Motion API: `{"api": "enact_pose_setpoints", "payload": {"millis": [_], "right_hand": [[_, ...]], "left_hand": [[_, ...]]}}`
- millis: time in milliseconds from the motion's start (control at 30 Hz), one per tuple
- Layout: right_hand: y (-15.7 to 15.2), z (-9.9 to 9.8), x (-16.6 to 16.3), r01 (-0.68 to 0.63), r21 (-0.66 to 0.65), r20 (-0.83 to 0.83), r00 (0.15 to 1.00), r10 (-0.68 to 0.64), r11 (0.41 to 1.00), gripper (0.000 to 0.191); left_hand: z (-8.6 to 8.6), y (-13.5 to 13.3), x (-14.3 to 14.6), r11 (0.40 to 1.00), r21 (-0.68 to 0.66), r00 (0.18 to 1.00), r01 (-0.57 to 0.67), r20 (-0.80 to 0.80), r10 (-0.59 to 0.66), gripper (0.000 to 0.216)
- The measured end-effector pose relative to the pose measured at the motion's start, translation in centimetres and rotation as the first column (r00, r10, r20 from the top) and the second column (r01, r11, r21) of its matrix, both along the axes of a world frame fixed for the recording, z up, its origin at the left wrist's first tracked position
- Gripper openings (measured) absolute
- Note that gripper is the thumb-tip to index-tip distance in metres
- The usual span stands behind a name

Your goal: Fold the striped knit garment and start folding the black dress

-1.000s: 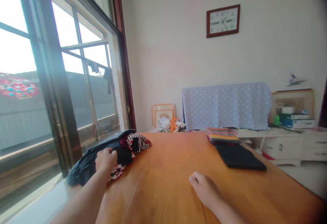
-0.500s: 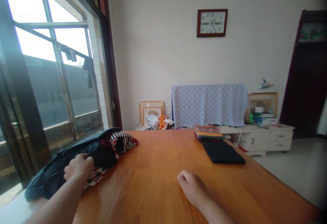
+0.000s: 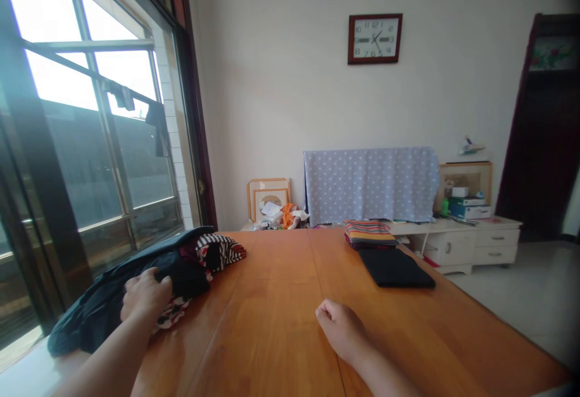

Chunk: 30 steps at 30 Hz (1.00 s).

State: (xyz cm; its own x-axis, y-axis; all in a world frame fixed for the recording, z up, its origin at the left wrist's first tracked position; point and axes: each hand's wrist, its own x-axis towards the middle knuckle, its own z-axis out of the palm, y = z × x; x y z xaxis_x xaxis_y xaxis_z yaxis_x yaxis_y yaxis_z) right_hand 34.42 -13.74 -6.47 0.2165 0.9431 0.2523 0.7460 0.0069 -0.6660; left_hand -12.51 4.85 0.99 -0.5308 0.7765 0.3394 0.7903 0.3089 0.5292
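At the left, a heap of clothes (image 3: 104, 291) lies on the wooden table (image 3: 272, 312). It holds dark blue and black garments, a black-and-white striped piece (image 3: 229, 250) and a red, white and black patterned piece (image 3: 171, 314). My left hand (image 3: 147, 295) rests over the dark cloth, thumb apart from the bent fingers; the fingertips are partly hidden. Near the table's middle my right hand (image 3: 339, 324) is curled into a fist, with nothing seen in it. Farther right lie a folded black garment (image 3: 396, 268) and, behind it, a folded striped stack (image 3: 369, 235).
A large window (image 3: 109, 143) stands close on the left. Past the far table edge are a low white cabinet (image 3: 493, 243), a polka-dot cloth (image 3: 371, 185) draped over something, and loose items beside framed pictures (image 3: 269, 194). A clock (image 3: 375, 38) hangs on the wall.
My left hand has shifted slightly forward and right over the heap, and its thumb and fingers have spread from a tighter curl. My right fist and the folded clothes stay put.
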Motion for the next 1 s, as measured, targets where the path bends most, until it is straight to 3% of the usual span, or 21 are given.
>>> {"api": "enact_pose_setpoints", "payload": {"millis": [100, 300, 467, 600, 700, 1000], "right_hand": [[-0.1, 0.0, 0.0, 0.0, -0.005, -0.003, 1.0, 0.0, 1.0, 0.028], [-0.1, 0.1, 0.1, 0.004, 0.0, -0.007, 1.0, -0.004, 1.0, 0.027], [-0.1, 0.2, 0.1, 0.002, -0.007, -0.006, 1.0, -0.002, 1.0, 0.026], [0.0, 0.2, 0.1, -0.003, 0.003, 0.0, 1.0, 0.003, 1.0, 0.027], [0.0, 0.1, 0.1, -0.005, 0.008, -0.003, 1.0, 0.005, 1.0, 0.027], [0.1, -0.3, 0.3, -0.026, -0.006, -0.004, 1.0, 0.026, 1.0, 0.031]], "left_hand": [[-0.1, 0.1, -0.4, 0.999, -0.034, 1.0, -0.011, 0.014, 0.012, 0.082], [0.0, 0.0, -1.6, 0.996, -0.092, 0.999, 0.015, 0.042, -0.011, 0.058], [0.2, -0.7, -1.3, 0.997, -0.083, 1.0, -0.007, 0.022, 0.009, 0.055], [0.5, -2.2, 0.8, 0.997, 0.035, 0.995, -0.069, -0.072, 0.072, 0.046], [0.6, -3.2, 2.9, 0.992, 0.119, 0.991, -0.047, -0.117, 0.061, 0.043], [2.2, -7.5, 11.1, 0.907, 0.34, 0.967, 0.248, -0.15, -0.207, 0.031]]}}
